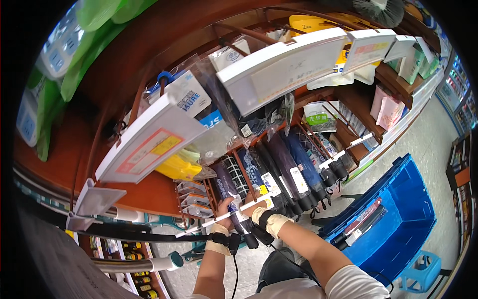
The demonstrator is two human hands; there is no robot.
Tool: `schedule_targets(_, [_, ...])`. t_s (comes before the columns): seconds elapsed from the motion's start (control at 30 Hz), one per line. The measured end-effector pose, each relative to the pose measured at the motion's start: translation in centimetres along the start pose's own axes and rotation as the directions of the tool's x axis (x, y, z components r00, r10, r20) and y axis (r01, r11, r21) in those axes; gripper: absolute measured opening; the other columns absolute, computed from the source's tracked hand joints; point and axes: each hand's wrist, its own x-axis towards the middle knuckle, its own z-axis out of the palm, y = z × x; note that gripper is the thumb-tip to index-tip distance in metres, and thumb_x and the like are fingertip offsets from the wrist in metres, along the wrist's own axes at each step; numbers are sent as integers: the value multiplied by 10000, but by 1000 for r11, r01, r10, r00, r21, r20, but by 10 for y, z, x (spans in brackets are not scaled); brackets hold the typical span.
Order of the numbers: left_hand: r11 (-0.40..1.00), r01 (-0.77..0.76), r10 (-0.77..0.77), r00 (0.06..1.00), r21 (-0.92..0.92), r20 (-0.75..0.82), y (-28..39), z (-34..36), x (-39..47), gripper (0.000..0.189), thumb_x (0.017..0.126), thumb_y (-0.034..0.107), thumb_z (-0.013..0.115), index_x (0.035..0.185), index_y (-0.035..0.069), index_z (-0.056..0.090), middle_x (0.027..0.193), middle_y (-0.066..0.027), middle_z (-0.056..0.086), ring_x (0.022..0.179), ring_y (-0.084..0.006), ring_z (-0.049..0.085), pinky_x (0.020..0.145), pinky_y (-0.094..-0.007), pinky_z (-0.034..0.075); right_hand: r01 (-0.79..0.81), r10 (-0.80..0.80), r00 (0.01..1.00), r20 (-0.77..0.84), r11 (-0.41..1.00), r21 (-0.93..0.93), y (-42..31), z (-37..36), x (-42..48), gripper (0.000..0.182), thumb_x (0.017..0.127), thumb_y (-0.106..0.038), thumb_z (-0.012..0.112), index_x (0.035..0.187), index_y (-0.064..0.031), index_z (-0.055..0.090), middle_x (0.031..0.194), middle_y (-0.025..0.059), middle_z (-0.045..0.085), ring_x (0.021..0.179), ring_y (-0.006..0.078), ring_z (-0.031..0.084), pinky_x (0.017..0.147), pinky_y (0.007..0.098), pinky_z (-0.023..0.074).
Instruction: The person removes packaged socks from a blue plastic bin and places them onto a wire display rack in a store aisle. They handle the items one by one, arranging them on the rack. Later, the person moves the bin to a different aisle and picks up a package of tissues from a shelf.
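My left hand (224,216) grips a dark purple folding umbrella (228,183) in a clear sleeve, its black handle pointing towards me. My right hand (255,205) is at the other side of this umbrella, close to a patterned blue umbrella (251,170). A white label strip (224,216) crosses in front and hides part of that hand, so its grip cannot be made out. Between these umbrellas lies a black one with a white check (236,175). Further right rest a plum umbrella (287,164) and a blue umbrella (300,160), side by side on the shelf.
Above my hands jut white price-tag holders (287,71) and brown wire hooks with bagged goods. A blue plastic crate (403,209) at the right contains folded umbrellas (360,224); a blue stool (422,271) stands beside it. A metal rail (127,264) is at lower left.
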Motion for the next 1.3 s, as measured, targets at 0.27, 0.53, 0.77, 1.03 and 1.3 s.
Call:
schedule_targets(0.27, [988, 134, -132, 991, -74, 24, 0, -6, 8, 180, 674, 142, 530, 799, 12, 533, 742, -93, 569, 682, -213, 558, 682, -319, 460, -38, 54, 995, -87, 982, 183, 11, 0, 8, 492, 685, -296, 541, 1047, 18, 431, 932, 234, 532, 862, 336, 531, 747, 372, 428])
schedule_targets(0.53, [999, 17, -18, 999, 37, 43, 2, -8, 24, 164, 688, 156, 529, 798, 35, 544, 746, -61, 571, 657, -188, 555, 658, -299, 458, 2, 69, 984, -163, 916, 400, 15, 8, 15, 433, 690, -285, 535, 1009, -3, 454, 916, 238, 530, 846, 329, 535, 741, 376, 430])
schedule_targets(0.77, [999, 34, -34, 999, -5, 10, 6, 9, 23, 215, 721, 207, 552, 852, 37, 544, 779, -57, 574, 685, -173, 566, 644, -291, 456, 90, -88, 996, -14, 988, 123, 26, -10, 24, 259, 711, -236, 510, 861, -31, 560, 853, 211, 554, 826, 325, 542, 723, 374, 442])
schedule_targets(1.03, [997, 77, -76, 997, -15, 33, 21, 37, 6, 237, 717, 216, 556, 857, 26, 547, 779, -54, 574, 694, -177, 566, 643, -300, 455, -73, 80, 960, -270, 997, 38, 26, -34, 35, 456, 662, -270, 587, 987, 26, 467, 940, 180, 482, 890, 306, 486, 725, 366, 432])
schedule_targets(1.3, [994, 93, -92, 995, -56, 33, 20, 26, 14, 203, 718, 211, 540, 812, 32, 554, 745, -55, 574, 652, -178, 558, 625, -301, 458, -223, 244, 965, -96, 957, 186, 16, -24, 51, 614, 592, -335, 657, 1013, 31, 400, 970, 210, 459, 931, 349, 467, 782, 387, 410])
